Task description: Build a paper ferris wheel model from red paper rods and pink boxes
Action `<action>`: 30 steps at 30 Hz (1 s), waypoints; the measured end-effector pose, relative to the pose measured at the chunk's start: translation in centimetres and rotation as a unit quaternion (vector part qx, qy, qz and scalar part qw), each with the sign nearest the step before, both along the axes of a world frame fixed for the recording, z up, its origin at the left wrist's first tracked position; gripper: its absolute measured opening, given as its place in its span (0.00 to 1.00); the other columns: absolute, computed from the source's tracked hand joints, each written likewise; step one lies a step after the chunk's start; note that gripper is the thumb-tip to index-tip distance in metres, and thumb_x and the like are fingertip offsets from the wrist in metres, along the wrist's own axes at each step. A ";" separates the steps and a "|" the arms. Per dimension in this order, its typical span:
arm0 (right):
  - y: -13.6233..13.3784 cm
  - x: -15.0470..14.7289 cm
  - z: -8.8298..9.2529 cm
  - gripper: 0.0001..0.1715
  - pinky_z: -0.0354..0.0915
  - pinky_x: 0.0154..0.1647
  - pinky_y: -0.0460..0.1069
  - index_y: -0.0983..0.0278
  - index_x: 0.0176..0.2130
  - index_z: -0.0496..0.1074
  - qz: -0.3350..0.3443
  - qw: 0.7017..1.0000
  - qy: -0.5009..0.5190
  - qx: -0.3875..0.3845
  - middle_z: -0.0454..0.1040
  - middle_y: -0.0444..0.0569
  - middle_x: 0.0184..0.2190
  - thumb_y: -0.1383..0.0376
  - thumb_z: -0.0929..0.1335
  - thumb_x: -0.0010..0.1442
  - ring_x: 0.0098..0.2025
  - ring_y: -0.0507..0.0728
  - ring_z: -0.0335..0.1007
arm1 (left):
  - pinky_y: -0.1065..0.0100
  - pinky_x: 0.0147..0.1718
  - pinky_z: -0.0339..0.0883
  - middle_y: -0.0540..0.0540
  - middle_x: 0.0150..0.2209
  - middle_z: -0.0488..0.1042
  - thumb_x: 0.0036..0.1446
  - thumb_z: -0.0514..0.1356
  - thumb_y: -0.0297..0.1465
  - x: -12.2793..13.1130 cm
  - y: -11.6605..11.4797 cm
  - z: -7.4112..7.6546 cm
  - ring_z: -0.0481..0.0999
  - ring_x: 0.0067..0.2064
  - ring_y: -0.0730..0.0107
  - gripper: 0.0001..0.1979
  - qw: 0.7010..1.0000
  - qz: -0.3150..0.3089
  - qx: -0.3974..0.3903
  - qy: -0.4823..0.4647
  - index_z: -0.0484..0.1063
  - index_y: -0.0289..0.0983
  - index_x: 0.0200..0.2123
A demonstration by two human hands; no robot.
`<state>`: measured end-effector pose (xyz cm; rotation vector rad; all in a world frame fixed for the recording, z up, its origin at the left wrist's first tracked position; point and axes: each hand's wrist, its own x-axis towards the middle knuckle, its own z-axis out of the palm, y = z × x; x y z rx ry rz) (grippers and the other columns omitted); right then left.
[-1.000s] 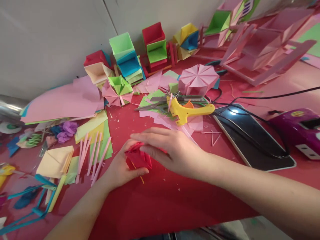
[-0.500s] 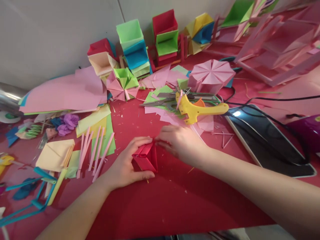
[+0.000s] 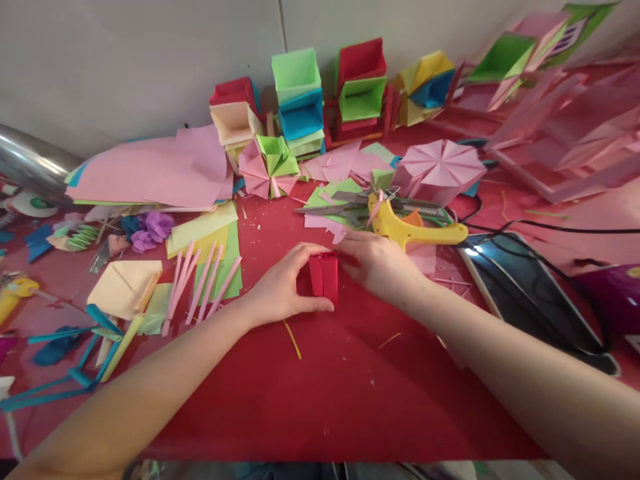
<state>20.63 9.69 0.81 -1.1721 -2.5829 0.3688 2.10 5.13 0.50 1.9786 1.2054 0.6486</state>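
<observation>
From far away, I had my left hand [image 3: 277, 285] holding the red paper [image 3: 329, 279] near the yellow glue gun [image 3: 397, 230]. My right hand [image 3: 381, 265] was by the paper's top; I couldn't tell if it gripped.

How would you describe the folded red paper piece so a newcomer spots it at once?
Over the red tabletop, look near the picture's middle, where the left hand and right hand are close together. The left one holds the folded red paper piece. Unlike the open red paper boxes at the back, it looks narrow and is in hand.
</observation>
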 end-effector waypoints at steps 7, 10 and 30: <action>0.9 -0.2 1.1 0.07 0.56 0.29 0.46 0.67 0.31 0.72 0.017 0.999 -0.048 0.001 0.71 0.50 0.29 0.72 0.64 0.55 0.31 0.54 0.66 | 0.56 0.52 0.60 0.44 0.52 0.62 0.43 0.66 0.41 0.0 0.5 -0.2 0.63 0.55 0.56 0.33 1.000 -0.004 0.020 -0.001 0.56 0.44 0.51; 1.2 -0.4 0.9 0.05 0.57 0.31 0.47 0.68 0.31 0.70 0.047 0.997 -0.059 0.013 0.70 0.51 0.29 0.71 0.64 0.55 0.32 0.54 0.65 | 0.57 0.51 0.61 0.44 0.52 0.61 0.43 0.66 0.42 -0.2 0.4 -0.3 0.64 0.54 0.56 0.34 1.000 -0.006 0.024 0.004 0.56 0.43 0.52; 0.9 -1.9 0.3 0.06 0.56 0.26 0.46 0.64 0.25 0.65 -0.014 0.997 -0.067 0.048 0.67 0.47 0.24 0.72 0.63 0.51 0.29 0.54 0.63 | 0.52 0.48 0.64 0.41 0.52 0.59 0.43 0.65 0.44 -0.4 0.8 -0.7 0.68 0.50 0.54 0.36 0.999 -0.020 0.047 0.015 0.54 0.40 0.52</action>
